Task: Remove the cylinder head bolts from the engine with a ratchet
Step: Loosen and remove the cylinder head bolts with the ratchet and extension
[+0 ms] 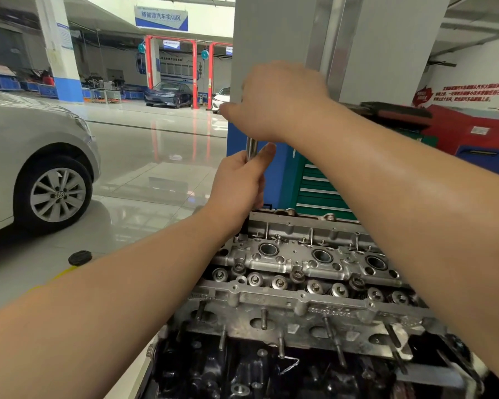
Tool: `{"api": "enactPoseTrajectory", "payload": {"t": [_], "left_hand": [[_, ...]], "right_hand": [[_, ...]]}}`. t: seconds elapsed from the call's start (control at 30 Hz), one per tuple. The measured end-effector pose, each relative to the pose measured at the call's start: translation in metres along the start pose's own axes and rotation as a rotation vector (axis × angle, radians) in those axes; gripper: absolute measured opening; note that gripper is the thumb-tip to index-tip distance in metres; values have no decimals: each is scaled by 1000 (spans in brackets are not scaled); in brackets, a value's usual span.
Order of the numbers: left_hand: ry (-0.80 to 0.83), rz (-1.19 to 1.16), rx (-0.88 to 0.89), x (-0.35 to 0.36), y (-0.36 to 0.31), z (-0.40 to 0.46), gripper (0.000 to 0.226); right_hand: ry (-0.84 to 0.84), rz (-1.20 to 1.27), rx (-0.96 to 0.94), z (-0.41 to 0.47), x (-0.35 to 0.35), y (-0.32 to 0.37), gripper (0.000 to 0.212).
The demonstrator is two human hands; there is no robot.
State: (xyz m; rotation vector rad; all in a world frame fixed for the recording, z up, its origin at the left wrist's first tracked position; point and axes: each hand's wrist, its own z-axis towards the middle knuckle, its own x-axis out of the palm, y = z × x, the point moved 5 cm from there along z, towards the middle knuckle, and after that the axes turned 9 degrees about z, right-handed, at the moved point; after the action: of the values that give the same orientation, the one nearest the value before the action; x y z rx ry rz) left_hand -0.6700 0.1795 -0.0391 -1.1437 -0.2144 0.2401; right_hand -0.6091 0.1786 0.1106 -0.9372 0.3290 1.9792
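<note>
The bare aluminium cylinder head (303, 300) sits on the engine at the lower middle, with valve springs and spark plug wells exposed. A chrome extension bar (251, 147) stands upright over the head's far left corner. My left hand (239, 182) grips the bar's lower part, its base hidden behind my wrist. Just above it, my right hand (274, 102) is curled over the top of the tool, hiding the ratchet head. Several dark head bolts (297, 274) sit in the row between the valve springs.
A silver car (35, 156) stands on the glossy floor at left, with a black rubber pad (80, 257) near it. A green drawer cabinet (317, 188) and a grey-blue pillar (271, 53) rise behind the engine. A red machine (470, 131) stands at right.
</note>
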Motion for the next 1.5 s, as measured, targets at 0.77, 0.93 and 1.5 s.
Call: {"api": "enactPoseTrajectory", "payload": {"t": [0.77,0.93,1.5], "left_hand": [[71,-33,-13,1,4,4,56],[87,-42,-20,2,4,4,55],[24,47,33,-1,5,6,54]], "right_hand": [[20,380,-105,-5,8,-2,37],[10,780,-114,-9,13,-6,22],[-44,110,50,-2,5,3,21]]}}
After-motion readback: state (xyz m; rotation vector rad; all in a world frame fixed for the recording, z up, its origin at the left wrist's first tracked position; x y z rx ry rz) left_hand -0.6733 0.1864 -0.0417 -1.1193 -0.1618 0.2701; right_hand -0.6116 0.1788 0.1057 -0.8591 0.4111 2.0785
